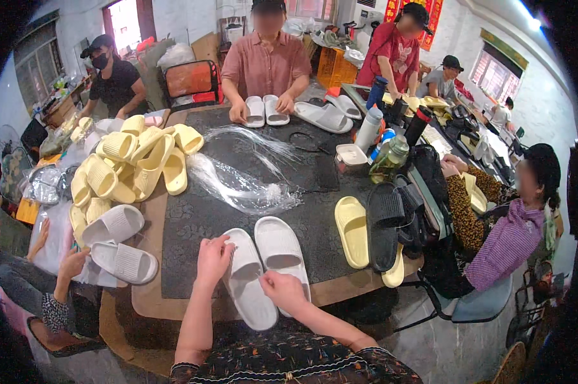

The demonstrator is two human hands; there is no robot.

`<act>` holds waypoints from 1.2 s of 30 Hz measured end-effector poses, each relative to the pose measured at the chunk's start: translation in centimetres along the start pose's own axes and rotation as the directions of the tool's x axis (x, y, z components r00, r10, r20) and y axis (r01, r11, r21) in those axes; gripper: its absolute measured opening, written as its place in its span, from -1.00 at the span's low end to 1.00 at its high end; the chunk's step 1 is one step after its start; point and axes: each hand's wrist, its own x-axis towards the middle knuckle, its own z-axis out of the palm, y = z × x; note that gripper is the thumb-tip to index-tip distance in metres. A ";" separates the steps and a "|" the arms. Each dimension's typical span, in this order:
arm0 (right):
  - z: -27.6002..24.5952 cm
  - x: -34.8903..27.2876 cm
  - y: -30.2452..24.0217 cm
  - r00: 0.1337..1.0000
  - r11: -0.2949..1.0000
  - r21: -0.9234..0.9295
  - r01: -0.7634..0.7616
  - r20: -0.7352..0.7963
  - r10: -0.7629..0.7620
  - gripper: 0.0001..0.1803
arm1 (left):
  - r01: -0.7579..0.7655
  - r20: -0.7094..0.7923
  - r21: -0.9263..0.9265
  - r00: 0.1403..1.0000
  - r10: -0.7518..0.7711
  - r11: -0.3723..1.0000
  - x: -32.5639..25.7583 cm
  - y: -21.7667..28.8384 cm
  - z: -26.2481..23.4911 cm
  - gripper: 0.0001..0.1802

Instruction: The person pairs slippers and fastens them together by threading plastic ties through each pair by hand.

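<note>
A small white box (351, 155) sits on the dark table mat (193, 217) near some bottles (391, 157); what is inside them is too small to tell. A big heap of yellow slippers (132, 163) lies on the left side of the table. A bunch of clear plastic bags (241, 185) lies in the middle, between the heap and the near edge. A yellow slipper (351, 230) and a black slipper (383, 224) lie to the right.

Two white slippers (263, 265) lie side by side at the near edge of the table. They are soft, thick and plain. The left hand (213, 257) rests on the top of the left slipper, fingers curled over it. The right hand (284, 289) pinches something small just above the same slipper; what it is cannot be seen. The hands are apart.
</note>
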 end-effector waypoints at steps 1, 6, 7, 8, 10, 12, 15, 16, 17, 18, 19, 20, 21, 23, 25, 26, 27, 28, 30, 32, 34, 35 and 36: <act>0.6 0.3 0.1 1.000 1.000 -0.017 0.007 -0.010 -0.007 -0.77 | -0.043 -0.035 0.015 0.998 0.044 0.999 0.3 0.4 0.2 -0.74; 2.3 0.9 -0.3 0.995 0.988 -0.125 0.089 -0.032 -0.093 -0.76 | -0.005 0.078 0.009 0.997 0.005 1.000 1.6 0.1 1.8 -0.66; 2.5 0.9 -0.6 0.994 0.984 -0.150 0.091 -0.041 -0.098 -0.77 | 0.007 0.132 0.045 0.991 -0.013 0.999 2.0 0.1 1.8 -0.64; 2.7 0.9 -0.8 0.993 0.980 -0.175 0.094 -0.049 -0.104 -0.77 | 0.018 0.184 0.082 0.982 -0.033 0.996 2.3 0.1 1.8 -0.62; 2.7 0.9 -0.7 0.993 0.982 -0.165 0.093 -0.058 -0.104 -0.77 | 0.013 0.183 0.104 0.983 -0.032 0.995 2.6 0.5 1.8 -0.61; 2.7 0.9 -0.4 0.992 0.984 -0.158 0.089 -0.070 -0.101 -0.78 | 0.009 0.217 0.105 0.976 -0.032 0.994 2.7 1.0 1.8 -0.60; 2.7 0.9 0.0 0.989 0.995 -0.027 0.099 -0.112 -0.101 -0.74 | 0.028 0.129 -0.007 0.991 -0.027 1.000 2.2 0.4 1.7 -0.68; 2.7 0.9 -0.1 0.991 0.995 0.011 0.097 -0.096 -0.095 -0.74 | 0.029 0.081 -0.095 0.996 -0.022 0.995 1.9 0.1 1.4 -0.71; 2.7 0.9 -0.3 0.993 0.994 0.049 0.094 -0.081 -0.090 -0.74 | -0.016 0.089 -0.144 0.996 0.029 0.989 1.8 -1.5 2.0 -0.77; 2.4 0.9 -0.4 0.992 0.994 0.050 0.098 -0.079 -0.094 -0.74 | -0.014 0.086 -0.143 0.996 0.027 0.990 1.7 -2.1 2.0 -0.77; 2.0 0.9 -0.6 0.995 0.994 0.072 0.083 -0.065 -0.079 -0.74 | 0.007 0.097 -0.263 0.995 0.019 0.965 1.5 -2.6 2.0 -0.78; 1.7 0.9 -0.7 0.997 0.993 0.094 0.069 -0.051 -0.064 -0.74 | 0.028 0.108 -0.380 0.994 0.014 0.925 1.4 -2.9 2.0 -0.79; 1.7 0.9 -0.6 0.997 0.993 0.094 0.068 -0.053 -0.063 -0.74 | 0.063 0.140 -0.467 0.990 0.004 0.882 1.3 -3.0 2.2 -0.78; 1.8 0.9 -0.4 0.997 0.995 0.079 0.057 -0.057 -0.053 -0.77 | 0.092 0.167 -0.516 0.986 -0.005 0.852 1.4 -3.4 2.1 -0.78; 1.6 0.9 -0.8 0.999 0.994 0.093 0.051 -0.020 -0.049 -0.76 | 0.137 0.219 -0.555 0.976 -0.015 0.821 1.2 -4.2 1.4 -0.75; 1.6 0.9 -1.0 0.999 0.994 0.105 0.044 0.015 -0.046 -0.74 | 0.138 0.218 -0.554 0.976 -0.017 0.821 1.2 -4.3 1.4 -0.75; 1.5 0.9 -0.7 0.999 0.993 0.104 0.049 0.015 -0.050 -0.74 | 0.146 0.255 -0.563 0.967 0.003 0.813 1.4 -4.1 1.3 -0.74; 1.5 0.8 -0.3 0.998 0.989 0.134 0.057 0.010 -0.059 -0.72 | 0.154 0.291 -0.572 0.957 0.024 0.806 1.6 -4.0 1.2 -0.73; 1.4 0.5 0.1 0.998 0.985 0.160 0.066 0.001 -0.067 -0.70 | 0.114 0.287 -0.542 0.956 0.055 0.833 1.7 -4.0 1.1 -0.71; 1.3 0.2 0.3 0.998 0.982 0.182 0.048 0.039 -0.056 -0.68 | 0.071 0.277 -0.482 0.958 0.075 0.873 1.6 -3.4 0.5 -0.71; 0.6 0.0 -0.3 0.997 0.980 0.196 0.043 0.055 -0.055 -0.67 | 0.090 0.264 -0.472 0.964 0.043 0.877 1.3 -3.8 0.7 -0.71; 0.1 -0.3 -0.9 0.998 0.978 0.206 0.013 0.062 -0.027 -0.68 | 0.144 0.276 -0.515 0.961 0.004 0.845 1.2 -4.0 0.7 -0.71; -0.4 -0.5 -1.2 0.998 0.977 0.214 -0.021 0.066 0.007 -0.68 | 0.194 0.294 -0.557 0.955 -0.027 0.808 1.2 -3.9 0.8 -0.71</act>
